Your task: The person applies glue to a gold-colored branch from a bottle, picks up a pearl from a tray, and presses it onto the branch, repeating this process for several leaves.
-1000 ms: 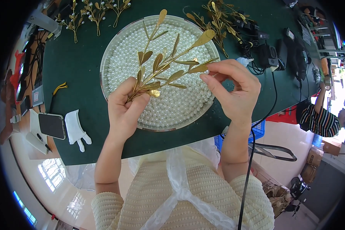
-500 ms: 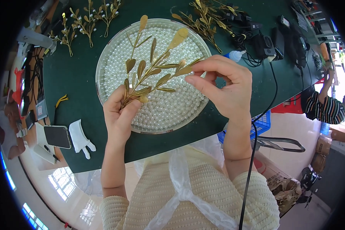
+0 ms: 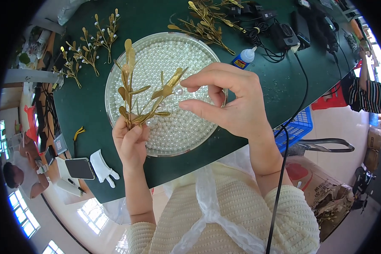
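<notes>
My left hand (image 3: 131, 142) pinches the lower stems of a gold leaf branch (image 3: 131, 91) above a round tray (image 3: 173, 151) full of white pearl beads (image 3: 169, 135). The branch spreads into several stalks with flat, spoon-shaped leaves. A single larger pearl (image 3: 179, 91) shows beside a leaf on its right stalk; whether it is fixed there I cannot tell. Just right of that pearl is my right hand (image 3: 233, 99), thumb and forefinger apart with nothing visible between them.
Finished-looking gold sprays with pearls (image 3: 91, 46) lie at the back left, plain gold sprays (image 3: 207, 25) at the back. A blue glue bottle (image 3: 244, 58) stands right of the tray, near black adapters (image 3: 283, 36) and cables. A phone (image 3: 80, 168) and white glove (image 3: 102, 167) lie front left.
The branch has turned and tilted in my left hand. My right fingers have come away from its leaves and opened wider, and a pearl now shows at the right stalk. The whole view has shifted.
</notes>
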